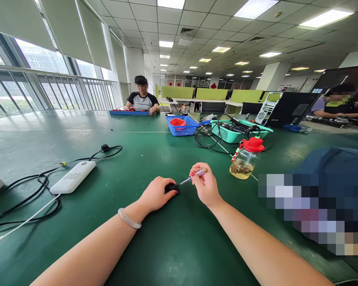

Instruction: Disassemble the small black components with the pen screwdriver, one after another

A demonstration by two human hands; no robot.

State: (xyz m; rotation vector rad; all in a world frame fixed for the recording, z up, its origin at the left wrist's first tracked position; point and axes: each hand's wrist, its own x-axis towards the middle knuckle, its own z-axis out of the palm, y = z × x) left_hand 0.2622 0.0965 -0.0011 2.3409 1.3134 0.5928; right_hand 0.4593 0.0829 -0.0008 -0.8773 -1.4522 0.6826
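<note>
My left hand is closed around a small black part, pressing it down on the green table. Most of that part is hidden under the fingers, so its kind does not show. Between the fingers of my right hand is a screwdriver with a pale, translucent handle. Its thin metal shaft slants down to the left, and the tip reaches the right side of the black part. Whether the tip sits in a screw is too small to make out.
A glass jar with a red lid stands beyond my right hand. Farther back are a blue basket and a teal basket of cables. A white power bank with cords lies left. One person sits across; a pixelated area covers the right.
</note>
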